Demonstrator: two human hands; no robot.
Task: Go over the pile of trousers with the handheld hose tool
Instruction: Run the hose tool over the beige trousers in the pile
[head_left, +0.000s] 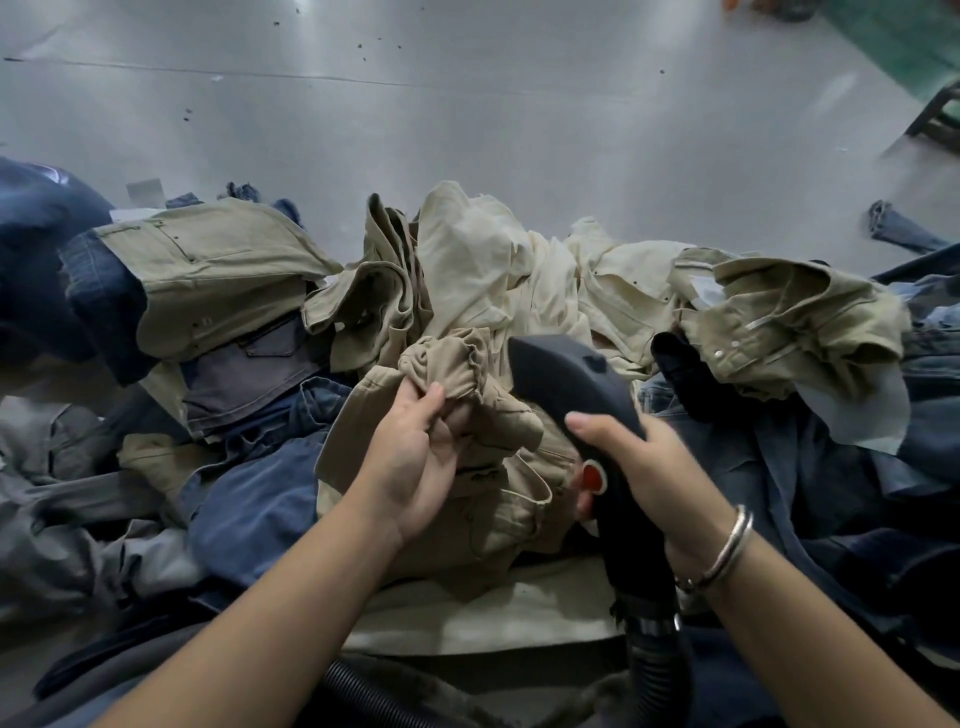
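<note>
Left hand (415, 457) pinches bunched tan trouser leg (457, 364), lifting fabric clear to meet nozzle. Right hand (644, 462) wraps grip of black hose tool (571, 384), head angled into raised cloth. Pile of trousers (498, 280) heaped on table (467, 104), directly ahead.

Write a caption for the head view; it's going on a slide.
Left hand bunches khaki trousers while right hand grips the black hose tool.
</note>
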